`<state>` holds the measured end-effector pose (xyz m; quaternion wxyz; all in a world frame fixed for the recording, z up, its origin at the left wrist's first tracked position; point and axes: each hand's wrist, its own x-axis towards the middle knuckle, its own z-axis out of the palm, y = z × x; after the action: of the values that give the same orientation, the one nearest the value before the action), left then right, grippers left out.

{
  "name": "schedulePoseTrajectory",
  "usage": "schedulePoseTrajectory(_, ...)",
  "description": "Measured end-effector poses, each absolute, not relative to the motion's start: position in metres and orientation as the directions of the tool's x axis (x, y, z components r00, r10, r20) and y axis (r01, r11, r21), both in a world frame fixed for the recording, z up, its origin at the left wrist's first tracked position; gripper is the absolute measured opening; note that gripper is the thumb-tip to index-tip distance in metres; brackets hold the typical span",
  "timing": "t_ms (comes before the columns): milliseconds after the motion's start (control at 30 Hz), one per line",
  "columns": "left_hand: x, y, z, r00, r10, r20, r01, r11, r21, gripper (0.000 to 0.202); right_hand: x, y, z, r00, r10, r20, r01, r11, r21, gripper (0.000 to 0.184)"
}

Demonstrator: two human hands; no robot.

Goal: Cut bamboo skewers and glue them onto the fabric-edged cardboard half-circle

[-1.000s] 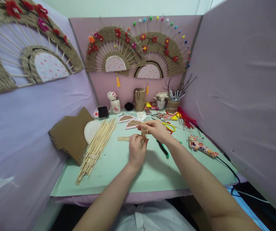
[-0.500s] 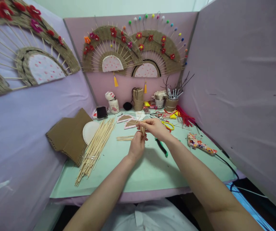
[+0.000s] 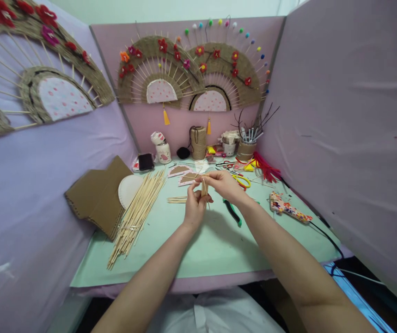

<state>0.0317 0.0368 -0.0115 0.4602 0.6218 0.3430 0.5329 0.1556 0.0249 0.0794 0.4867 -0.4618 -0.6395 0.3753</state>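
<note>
A small upright bunch of wooden sticks (image 3: 204, 188) is gripped in my left hand (image 3: 194, 206), with the fingers wrapped round its lower part. My right hand (image 3: 221, 182) is just above and to the right, its fingertips pinched on a thin wooden stick (image 3: 190, 176) that points left. Its fingers partly cover the top of the bunch. Left of my hands, a few more sticks (image 3: 176, 200) lie on the table. Behind them are two half-round cardboard pieces with pale, dotted edges (image 3: 187, 178).
A large pile of sticks (image 3: 139, 212), a white disc (image 3: 129, 190) and brown cardboard (image 3: 97, 196) are at left. Green-handled pliers (image 3: 232, 212), yellow scissors (image 3: 242, 181) and a patterned glue gun (image 3: 288, 208) with its cord lie right. A twine spool (image 3: 198, 143) stands behind.
My left hand has turned slightly, its fingers shifting up and left around the bunch, which shows more upright. My right hand has stayed nearly in place.
</note>
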Motion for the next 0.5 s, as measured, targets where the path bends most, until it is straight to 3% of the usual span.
schedulePoseTrajectory(133, 0.027, 0.044, -0.009, 0.323, 0.907, 0.268, 0.016, -0.289, 0.957, 0.014, 0.156, 0.022, 0.082, -0.094, 0.964, 0.247, 0.271, 0.264, -0.926, 0.03)
schedulePoseTrajectory(267, 0.022, 0.047, -0.006, 0.41, 0.882, 0.232, -0.032, -0.24, 0.97, 0.016, 0.155, 0.02, 0.083, -0.084, 0.959, 0.271, 0.263, 0.284, -0.922, 0.029)
schedulePoseTrajectory(433, 0.023, 0.044, -0.004, 0.385, 0.893, 0.233, -0.123, -0.201, 0.972, 0.018, 0.15, 0.018, 0.066, -0.056, 0.935, 0.35, 0.099, 0.354, -0.93, 0.036)
schedulePoseTrajectory(500, 0.023, 0.043, -0.003, 0.349, 0.908, 0.232, -0.134, -0.197, 0.971, 0.02, 0.147, 0.017, 0.057, -0.03, 0.936, 0.35, 0.106, 0.351, -0.93, 0.037)
